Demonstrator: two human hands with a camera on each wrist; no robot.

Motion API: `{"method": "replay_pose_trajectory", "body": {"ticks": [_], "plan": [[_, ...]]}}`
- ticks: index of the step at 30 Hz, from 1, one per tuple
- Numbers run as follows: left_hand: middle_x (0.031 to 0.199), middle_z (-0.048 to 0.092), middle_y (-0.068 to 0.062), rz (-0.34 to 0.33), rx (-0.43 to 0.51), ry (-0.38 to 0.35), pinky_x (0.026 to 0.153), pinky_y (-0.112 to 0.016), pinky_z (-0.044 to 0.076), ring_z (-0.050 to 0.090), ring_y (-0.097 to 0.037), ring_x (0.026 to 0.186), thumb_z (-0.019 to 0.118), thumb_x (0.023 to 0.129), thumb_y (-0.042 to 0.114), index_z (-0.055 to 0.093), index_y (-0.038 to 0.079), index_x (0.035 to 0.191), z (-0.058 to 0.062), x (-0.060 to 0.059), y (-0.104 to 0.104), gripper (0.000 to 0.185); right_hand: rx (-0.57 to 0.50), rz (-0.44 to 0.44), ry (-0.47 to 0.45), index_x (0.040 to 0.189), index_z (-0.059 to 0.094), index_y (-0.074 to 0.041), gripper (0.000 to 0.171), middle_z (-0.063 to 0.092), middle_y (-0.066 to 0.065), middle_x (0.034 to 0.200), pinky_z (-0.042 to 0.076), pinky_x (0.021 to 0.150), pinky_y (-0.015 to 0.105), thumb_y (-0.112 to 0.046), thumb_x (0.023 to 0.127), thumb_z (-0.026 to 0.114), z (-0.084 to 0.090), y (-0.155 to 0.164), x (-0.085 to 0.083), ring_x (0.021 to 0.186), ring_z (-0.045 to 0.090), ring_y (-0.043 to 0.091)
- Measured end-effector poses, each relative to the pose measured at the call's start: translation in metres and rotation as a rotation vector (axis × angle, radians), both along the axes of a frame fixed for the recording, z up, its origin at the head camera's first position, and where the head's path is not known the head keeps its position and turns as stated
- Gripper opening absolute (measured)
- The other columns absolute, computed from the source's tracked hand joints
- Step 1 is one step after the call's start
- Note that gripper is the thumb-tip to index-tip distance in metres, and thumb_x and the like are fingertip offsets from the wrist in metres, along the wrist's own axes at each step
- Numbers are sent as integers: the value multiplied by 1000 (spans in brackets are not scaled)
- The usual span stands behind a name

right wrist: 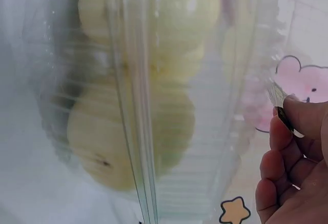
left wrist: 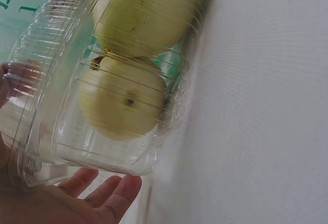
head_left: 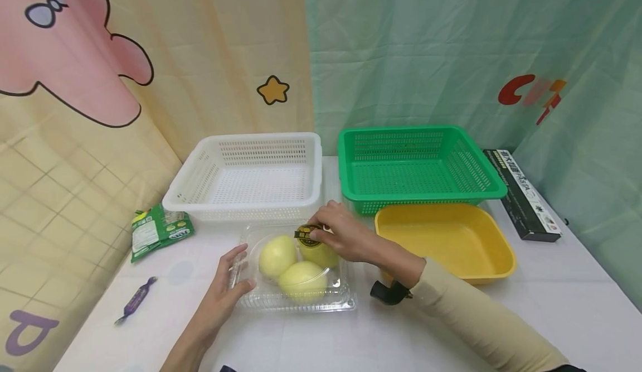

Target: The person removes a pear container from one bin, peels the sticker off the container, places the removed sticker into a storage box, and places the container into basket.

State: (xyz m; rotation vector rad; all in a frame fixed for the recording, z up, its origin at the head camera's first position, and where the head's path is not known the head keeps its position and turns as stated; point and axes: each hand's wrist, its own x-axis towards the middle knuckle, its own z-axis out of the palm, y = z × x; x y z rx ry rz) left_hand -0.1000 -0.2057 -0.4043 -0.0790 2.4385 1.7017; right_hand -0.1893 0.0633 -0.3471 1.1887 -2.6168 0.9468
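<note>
A clear plastic clamshell box (head_left: 341, 299) lies on the white table and holds three pale yellow fruits (head_left: 277, 256). One fruit carries a black and yellow label (head_left: 307, 235). My left hand (head_left: 236, 274) grips the box's left front corner, thumb against the front and fingers along the side. My right hand (head_left: 313, 228) pinches the lid's back edge by the label. The left wrist view has the box (left wrist: 46, 131), a fruit (left wrist: 120, 103) and my left hand (left wrist: 97, 193) beneath it. The right wrist view looks through the lid (right wrist: 220, 131), with my right hand (right wrist: 284, 116) pinching its rim.
Behind the box stand a white basket (head_left: 200, 188) and a green basket (head_left: 481, 179). A yellow tray (head_left: 496, 244) sits to the right and a black carton (head_left: 524, 196) beyond it. A green packet (head_left: 155, 230) and a purple candy (head_left: 134, 300) lie at the left.
</note>
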Motion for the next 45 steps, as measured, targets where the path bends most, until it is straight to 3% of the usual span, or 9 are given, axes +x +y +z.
{"method": "replay_pose_trajectory", "body": {"ticks": [13, 21, 31, 45], "plan": [[157, 13, -13, -15, 20, 5, 106, -70, 22, 15, -43, 143, 54, 91, 17, 17, 32, 146, -1, 0, 0, 68, -145, -157, -75, 96, 66, -10, 10, 63, -3, 84, 34, 75, 28, -11, 86, 65, 2, 57, 5, 81, 45, 10], [157, 13, -13, -7, 13, -1, 105, -71, 22, 15, -43, 143, 54, 91, 18, 18, 33, 146, -1, 0, 0, 68, -185, -243, -54, 97, 66, -6, 11, 64, 2, 88, 37, 70, 28, -11, 86, 65, -6, 92, 7, 80, 45, 11], [156, 13, -13, -10, 23, 9, 105, -70, 25, 15, -43, 143, 54, 91, 17, 18, 34, 146, -3, 0, -1, 68, -133, -364, -60, 98, 65, -6, 11, 63, 3, 86, 40, 66, 24, -12, 89, 62, -13, 128, 9, 79, 46, 11], [156, 14, -13, -9, 17, 13, 106, -70, 23, 16, -43, 143, 53, 91, 17, 18, 33, 146, -1, 1, 0, 67, -28, -504, -152, 100, 64, -4, 16, 59, 8, 90, 39, 67, 24, -17, 92, 59, -32, 169, 7, 84, 44, 19]]}}
